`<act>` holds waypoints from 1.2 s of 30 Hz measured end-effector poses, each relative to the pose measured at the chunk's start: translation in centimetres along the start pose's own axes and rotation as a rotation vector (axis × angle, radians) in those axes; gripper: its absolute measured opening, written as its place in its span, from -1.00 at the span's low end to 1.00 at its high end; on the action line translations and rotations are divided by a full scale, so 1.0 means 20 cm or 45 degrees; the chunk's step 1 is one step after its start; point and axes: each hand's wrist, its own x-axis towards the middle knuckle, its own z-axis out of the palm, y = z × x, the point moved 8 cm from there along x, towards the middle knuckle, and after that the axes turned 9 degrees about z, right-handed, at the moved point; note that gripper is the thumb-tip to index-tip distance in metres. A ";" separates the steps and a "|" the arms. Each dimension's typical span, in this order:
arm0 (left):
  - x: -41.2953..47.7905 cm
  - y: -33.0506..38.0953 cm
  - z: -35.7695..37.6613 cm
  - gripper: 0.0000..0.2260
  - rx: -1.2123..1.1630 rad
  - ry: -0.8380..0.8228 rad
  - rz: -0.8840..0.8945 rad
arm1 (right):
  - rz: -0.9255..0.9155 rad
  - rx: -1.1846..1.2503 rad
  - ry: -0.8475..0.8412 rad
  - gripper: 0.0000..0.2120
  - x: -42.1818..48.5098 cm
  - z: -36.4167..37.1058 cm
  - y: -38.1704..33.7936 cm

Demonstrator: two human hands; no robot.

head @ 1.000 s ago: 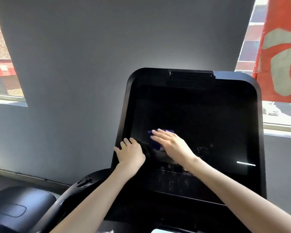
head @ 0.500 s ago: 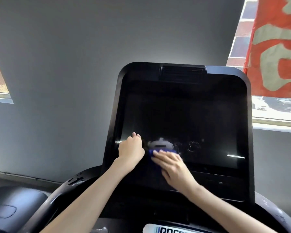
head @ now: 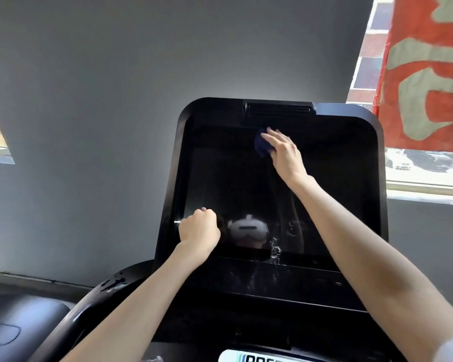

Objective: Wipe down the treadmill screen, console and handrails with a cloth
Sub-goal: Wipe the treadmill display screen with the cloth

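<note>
**A:** so where was the cloth [head: 260, 148] at that point?

**B:** up high on the screen [head: 246, 184], just under the vent [head: 279, 111] at the top edge, a bit right of the middle. Dark blue, mostly tucked under the right hand [head: 285, 152]. That hand's fingers were straight and close together, pressing it flat on the screen.

**A:** and the left hand [head: 199, 231]?

**B:** balled up, fingers curled in, nothing in it afaict. It sat against the lower left of the screen, well apart from the cloth.

**A:** was the screen wet?

**B:** yeah, droplets [head: 275, 250] near the bottom edge, running onto the console [head: 272, 286]. More wet spots [head: 113, 283] on the handrail [head: 87, 312], lower left. A white headset [head: 247, 228] showed as a reflection just beside the left hand. Grey wall [head: 89, 100] behind, red banner [head: 429, 74] over the window [head: 426, 165] on the right.
</note>
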 end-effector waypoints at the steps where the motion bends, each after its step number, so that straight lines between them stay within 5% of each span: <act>1: 0.00 0.01 0.00 -0.64 -0.011 -0.001 -0.001 | 0.005 0.017 0.006 -0.54 -0.04 0.00 -0.01; 8: -0.02 0.09 0.00 -0.62 0.050 0.041 0.049 | -0.284 0.053 -0.169 -0.47 -1.02 0.11 0.02; 12: -0.02 0.22 -0.02 -0.60 -0.035 0.169 0.269 | -0.478 -0.075 -0.333 -0.46 -1.33 0.13 0.07; 15: -0.01 0.28 -0.02 -0.52 -0.146 0.164 0.387 | -0.557 -0.151 -0.339 -0.55 -1.19 0.10 0.12; 20: -0.03 0.31 -0.05 -0.53 -0.227 0.178 0.418 | -0.050 -0.025 0.025 -0.51 -0.40 -0.11 0.25; 25: -0.05 0.31 -0.05 -0.44 -0.291 0.180 0.420 | 0.144 -0.030 0.026 -0.57 -0.03 -0.17 0.29; 29: -0.03 0.33 -0.05 -0.46 -0.311 0.194 0.419 | -0.020 -0.012 0.031 -0.49 -0.48 -0.13 0.25; 36: 0.01 0.45 -0.02 -0.44 -0.347 0.182 0.469 | -0.290 -0.109 -0.263 -0.44 -1.45 -0.02 0.31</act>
